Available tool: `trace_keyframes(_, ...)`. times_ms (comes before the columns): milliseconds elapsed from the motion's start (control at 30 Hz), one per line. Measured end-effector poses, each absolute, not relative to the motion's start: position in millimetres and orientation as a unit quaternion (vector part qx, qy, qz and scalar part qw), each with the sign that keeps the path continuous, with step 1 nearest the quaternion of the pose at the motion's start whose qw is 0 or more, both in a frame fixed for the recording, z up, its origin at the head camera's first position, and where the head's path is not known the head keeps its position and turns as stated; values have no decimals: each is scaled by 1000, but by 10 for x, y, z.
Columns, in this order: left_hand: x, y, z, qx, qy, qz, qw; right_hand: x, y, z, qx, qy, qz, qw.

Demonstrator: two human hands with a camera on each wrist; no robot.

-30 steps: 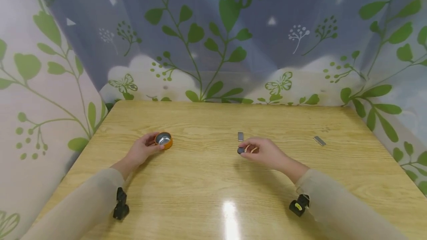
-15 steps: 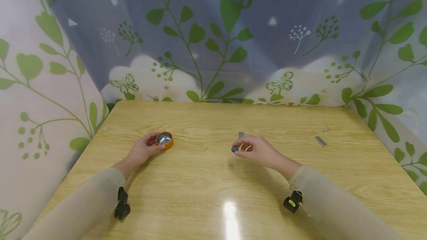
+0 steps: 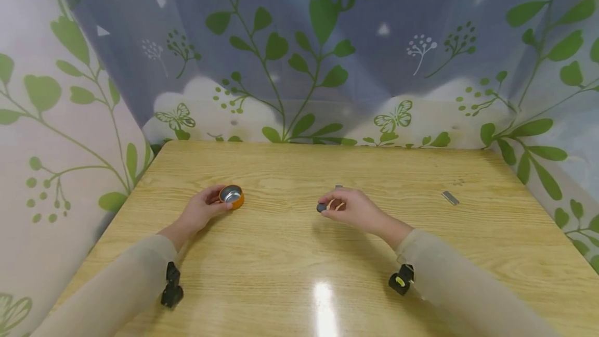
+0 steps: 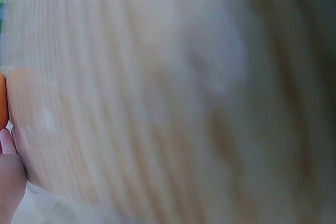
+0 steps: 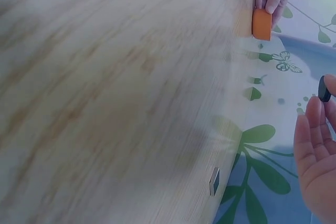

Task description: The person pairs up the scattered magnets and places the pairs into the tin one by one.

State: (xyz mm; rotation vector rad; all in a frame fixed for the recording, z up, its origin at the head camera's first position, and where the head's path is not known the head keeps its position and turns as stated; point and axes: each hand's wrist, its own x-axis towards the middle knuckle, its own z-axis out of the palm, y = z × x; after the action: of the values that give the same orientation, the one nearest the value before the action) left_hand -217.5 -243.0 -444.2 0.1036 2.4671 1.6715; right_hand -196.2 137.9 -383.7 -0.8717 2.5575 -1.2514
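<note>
A small round orange bowl (image 3: 237, 203) with a shiny metal inside stands on the left of the table. My left hand (image 3: 201, 211) grips its left side, thumb at the near rim. Only an edge of the bowl (image 4: 2, 103) shows in the left wrist view. My right hand (image 3: 355, 212) pinches a small dark round disc (image 3: 321, 207) between thumb and fingertips, near the table's middle. The right wrist view shows the thin disc (image 5: 324, 88) on edge, held above the tabletop. Behind the right hand, a flat grey rectangular piece (image 3: 339, 186) is mostly hidden.
Another flat grey rectangular piece (image 3: 450, 198) lies on the right of the wooden table (image 3: 262, 269). A leaf-patterned curtain (image 3: 290, 66) rises behind the table's back edge and along both sides. Light glares off the tabletop near the front.
My right hand has moved left with the dark disc, and now covers most of the middle grey piece. The left hand and the bowl have stayed in place.
</note>
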Motion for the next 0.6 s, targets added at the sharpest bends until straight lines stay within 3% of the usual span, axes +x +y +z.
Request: trace_keyframes(600, -2182, -2443, -4464, 40, 831, 550, 78, -2039, 1228, -3882, -293, 854, -420, 88)
